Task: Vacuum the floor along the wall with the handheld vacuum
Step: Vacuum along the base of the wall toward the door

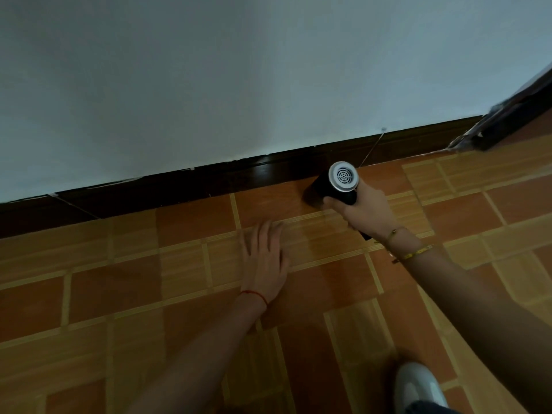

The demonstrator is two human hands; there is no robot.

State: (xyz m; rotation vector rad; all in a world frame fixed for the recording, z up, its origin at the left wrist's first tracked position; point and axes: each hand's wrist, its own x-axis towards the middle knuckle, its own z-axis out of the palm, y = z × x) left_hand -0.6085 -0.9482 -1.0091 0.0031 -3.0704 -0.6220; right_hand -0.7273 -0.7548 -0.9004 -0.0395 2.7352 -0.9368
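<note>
one handheld vacuum (334, 186) in right hand (366, 209); left hand (264, 252) flat on floor (119, 294).

Both forearms are bare, with no sleeves in view. The left hand (264, 258) has a thin red string at its wrist. The right hand (366, 212) has two gold-coloured bracelets. At the bottom edge is a pale grey shoe (416, 386), probably.

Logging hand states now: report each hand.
Left hand: open, flat on the tiled floor.
Right hand: gripping the handheld vacuum.
</note>
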